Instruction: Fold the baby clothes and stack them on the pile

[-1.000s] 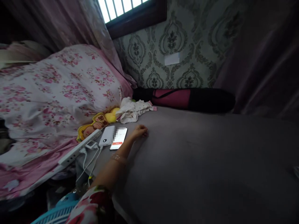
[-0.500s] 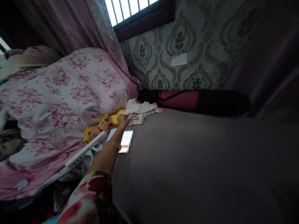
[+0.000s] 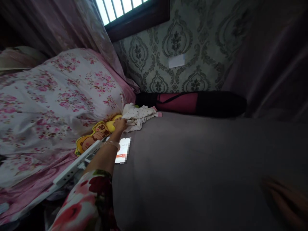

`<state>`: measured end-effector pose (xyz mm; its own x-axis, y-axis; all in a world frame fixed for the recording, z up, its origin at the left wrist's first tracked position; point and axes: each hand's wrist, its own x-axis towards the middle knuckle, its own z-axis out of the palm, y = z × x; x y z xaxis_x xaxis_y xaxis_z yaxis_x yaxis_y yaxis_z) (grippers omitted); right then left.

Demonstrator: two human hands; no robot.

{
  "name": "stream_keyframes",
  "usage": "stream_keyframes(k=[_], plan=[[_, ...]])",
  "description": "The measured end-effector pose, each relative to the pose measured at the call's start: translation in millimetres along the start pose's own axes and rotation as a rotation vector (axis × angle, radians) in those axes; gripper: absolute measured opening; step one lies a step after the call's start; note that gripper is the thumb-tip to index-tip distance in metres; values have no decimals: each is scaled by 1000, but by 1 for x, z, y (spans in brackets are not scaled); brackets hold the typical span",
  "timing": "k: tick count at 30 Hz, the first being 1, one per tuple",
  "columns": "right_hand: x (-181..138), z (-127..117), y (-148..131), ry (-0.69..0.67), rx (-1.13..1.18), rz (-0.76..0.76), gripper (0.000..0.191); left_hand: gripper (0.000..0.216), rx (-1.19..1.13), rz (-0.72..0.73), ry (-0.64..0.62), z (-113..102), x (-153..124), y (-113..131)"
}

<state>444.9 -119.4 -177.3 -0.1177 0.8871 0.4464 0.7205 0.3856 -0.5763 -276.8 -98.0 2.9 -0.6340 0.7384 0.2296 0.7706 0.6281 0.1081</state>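
1. The white spotted cloth [image 3: 139,116] lay in a heap a bit left of the middle of the frame. The left hand [image 3: 121,124] was at its left end with bent fingers; I could not tell if they gripped it.
2. The yellow plush toy [image 3: 111,125] sat right by that hand, so a sloppy grab could have dragged it too.
3. The left arm crossed in front of the lit phone [image 3: 123,150], so dipping low could have bumped it, or the white power strip [image 3: 69,171] at lower left.
4. The right hand [image 3: 286,199] was a blur at lower right; I could not tell how its fingers were.
5. The flowered quilt [image 3: 72,93] blocked the left, and the black-and-pink long bag [image 3: 178,102] the back. The gray top [image 3: 204,160], middle to right, gave the most room.
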Motion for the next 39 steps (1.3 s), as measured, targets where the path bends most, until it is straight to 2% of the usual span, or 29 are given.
stream_keyframes(k=[2,5,13,17,21,24,30,33,36,39], plan=[[-2,2,3,-1,6,-21,35,28,46,2,8,0,-2,-1],[0,0,-7,26,13,-32,32,33,71,25,41,1,-6,-3],[9,-8,-40,-19,-1,-1,27,61,-134,82,165,-3,3,5],[13,-12,-52,-20,-48,-25,33,70,-356,221,289,-13,12,22],[16,-14,-64,1,-85,-36,37,70,-638,402,430,-24,20,48],[17,-13,-68,5,-80,-30,40,66,-833,480,481,-34,14,72],[18,-15,-80,-9,-6,4,30,53,-1206,543,396,-68,-28,122],[22,-16,-94,-43,47,-13,31,54,-1414,557,346,-83,-53,144],[31,-17,-117,-104,87,-31,32,56,-1596,565,270,-90,-76,163],[44,-18,-154,-136,156,-71,31,54,-1703,588,152,-92,-103,181]])
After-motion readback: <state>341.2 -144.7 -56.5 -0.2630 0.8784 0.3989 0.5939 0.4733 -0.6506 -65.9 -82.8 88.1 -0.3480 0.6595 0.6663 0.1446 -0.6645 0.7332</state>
